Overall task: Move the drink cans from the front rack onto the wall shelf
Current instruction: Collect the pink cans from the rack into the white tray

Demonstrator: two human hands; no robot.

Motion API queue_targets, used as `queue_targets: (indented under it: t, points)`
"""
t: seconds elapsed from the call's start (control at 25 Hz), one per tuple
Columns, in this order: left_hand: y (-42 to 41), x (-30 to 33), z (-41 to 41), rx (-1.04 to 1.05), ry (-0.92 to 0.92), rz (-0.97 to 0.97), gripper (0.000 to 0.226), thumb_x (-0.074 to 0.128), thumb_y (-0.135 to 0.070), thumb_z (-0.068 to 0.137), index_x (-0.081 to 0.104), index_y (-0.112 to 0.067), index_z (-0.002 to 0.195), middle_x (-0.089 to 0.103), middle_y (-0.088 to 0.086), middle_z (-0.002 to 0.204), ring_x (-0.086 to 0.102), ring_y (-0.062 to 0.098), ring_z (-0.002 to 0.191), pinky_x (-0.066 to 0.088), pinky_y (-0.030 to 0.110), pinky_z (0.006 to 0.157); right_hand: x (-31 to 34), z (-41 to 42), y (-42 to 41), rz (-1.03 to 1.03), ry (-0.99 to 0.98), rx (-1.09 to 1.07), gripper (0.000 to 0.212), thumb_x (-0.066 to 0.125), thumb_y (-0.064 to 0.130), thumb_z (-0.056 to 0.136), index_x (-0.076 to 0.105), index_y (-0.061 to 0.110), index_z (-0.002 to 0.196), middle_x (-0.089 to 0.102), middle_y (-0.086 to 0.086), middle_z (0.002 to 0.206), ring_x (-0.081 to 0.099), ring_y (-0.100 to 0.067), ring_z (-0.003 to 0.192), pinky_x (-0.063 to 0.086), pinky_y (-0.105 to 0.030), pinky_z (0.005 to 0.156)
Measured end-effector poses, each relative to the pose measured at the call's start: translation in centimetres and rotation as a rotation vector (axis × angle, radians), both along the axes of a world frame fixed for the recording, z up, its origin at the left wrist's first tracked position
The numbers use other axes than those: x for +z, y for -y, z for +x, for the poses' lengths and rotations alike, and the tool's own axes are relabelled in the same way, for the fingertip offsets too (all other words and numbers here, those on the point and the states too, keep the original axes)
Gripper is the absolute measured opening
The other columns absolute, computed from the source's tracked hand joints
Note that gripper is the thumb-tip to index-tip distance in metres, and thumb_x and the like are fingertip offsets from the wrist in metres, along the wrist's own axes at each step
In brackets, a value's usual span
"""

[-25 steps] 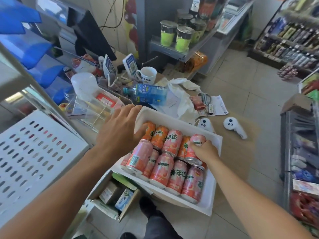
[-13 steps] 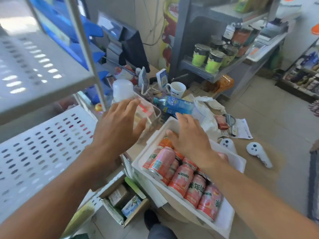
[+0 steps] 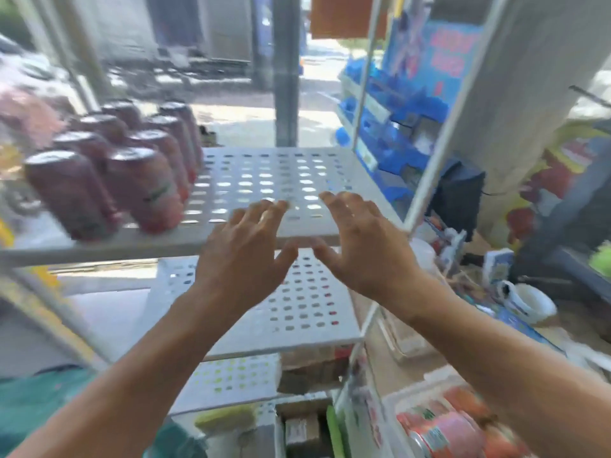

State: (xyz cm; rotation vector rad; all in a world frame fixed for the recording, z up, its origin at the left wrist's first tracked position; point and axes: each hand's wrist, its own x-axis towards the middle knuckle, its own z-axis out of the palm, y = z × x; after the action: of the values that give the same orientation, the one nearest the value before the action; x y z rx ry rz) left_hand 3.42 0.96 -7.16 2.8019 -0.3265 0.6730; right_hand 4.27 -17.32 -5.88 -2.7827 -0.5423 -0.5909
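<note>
Pink cans (image 3: pixel 132 166) on shelf (image 3: pixel 264 180): eight.

I see both bare forearms raised, my left hand (image 3: pixel 244 256) and right hand (image 3: pixel 360 249) spread, empty, thumbs nearly meeting.

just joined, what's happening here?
A person is restocking drink cans. Both the left hand and right hand are raised, open and holding nothing, in front of the perforated wall shelf. A group of cans stands on its left part; more cans lie in the white tray at lower right.
</note>
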Motion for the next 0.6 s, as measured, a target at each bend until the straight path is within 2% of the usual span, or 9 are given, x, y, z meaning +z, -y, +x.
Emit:
queue_targets:
  t: [0.28, 0.44, 0.6]
  points:
    - [-7.8, 1.3, -3.4, 0.306, 0.037, -0.026, 0.054, 0.037, -0.054, 0.087, 0.05, -0.026, 0.131, 0.058, -0.004, 0.128, 0.057, 0.025, 0.112, 0.053, 0.042, 0.076, 2.9, 4.3, -9.8, 0.005, 0.048, 0.314, 0.066, 0.055, 0.05, 0.092, 0.035, 0.02, 0.147, 0.048, -0.007, 0.141, 0.049, -0.029, 0.127, 0.048, -0.043, 0.092]
    - [-11.3, 1.3, -5.6, 0.419, 0.028, 0.018, 0.054, 0.043, -0.05, 0.087, 0.049, -0.026, 0.135, 0.058, -0.004, 0.128, 0.058, 0.024, 0.111, 0.05, 0.04, 0.082, 2.9, 5.1, -14.2, 0.061, 0.024, 0.444, 0.073, 0.056, 0.056, 0.089, 0.03, 0.023, 0.149, 0.047, -0.012, 0.14, 0.05, -0.031, 0.125, 0.051, -0.046, 0.09]
    - [-13.3, 1.4, -6.7, 0.488, 0.016, -0.018, 0.054, 0.051, -0.046, 0.088, 0.046, -0.026, 0.138, 0.056, -0.005, 0.132, 0.056, 0.024, 0.114, 0.048, 0.041, 0.086, 3.0, 5.5, -17.8, 0.189, -0.026, 0.465, 0.081, 0.061, 0.062, 0.084, 0.029, 0.026, 0.149, 0.036, -0.012, 0.14, 0.044, -0.033, 0.128, 0.048, -0.048, 0.092]
